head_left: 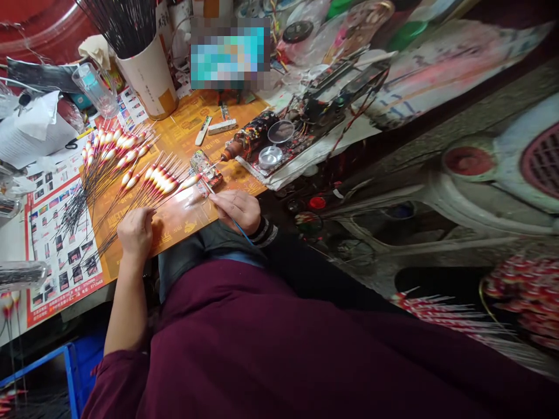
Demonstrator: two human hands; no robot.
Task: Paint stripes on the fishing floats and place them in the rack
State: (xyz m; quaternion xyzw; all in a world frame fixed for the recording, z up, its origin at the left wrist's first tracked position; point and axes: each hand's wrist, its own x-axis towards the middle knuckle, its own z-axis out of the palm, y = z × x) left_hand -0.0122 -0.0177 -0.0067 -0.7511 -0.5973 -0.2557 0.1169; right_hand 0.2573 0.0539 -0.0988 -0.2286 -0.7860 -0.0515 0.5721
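Observation:
My left hand (135, 231) is closed in a pinch on the long dark stem of a fishing float, near the table's front edge. The float's (191, 181) white, yellow and red body points up to the right, its far tip close to the brown nose of a paint-spattered motor (231, 149). In my right hand (239, 210) is a thin paintbrush (243, 232) with a blue handle, its front end beside the float. Contact between brush and float cannot be made out. A paint-smeared block (208, 170) lies just behind. Several finished-looking floats (161, 179) lie in a row to the left.
More floats (111, 142) lie bunched on printed sheets (63, 233). A white tube (148, 78) of dark stems and a glass (98, 90) stand behind. Small clear cups (269, 157) sit right of the motor. A blue crate (72, 372) is low left; a fan (524, 151) stands right.

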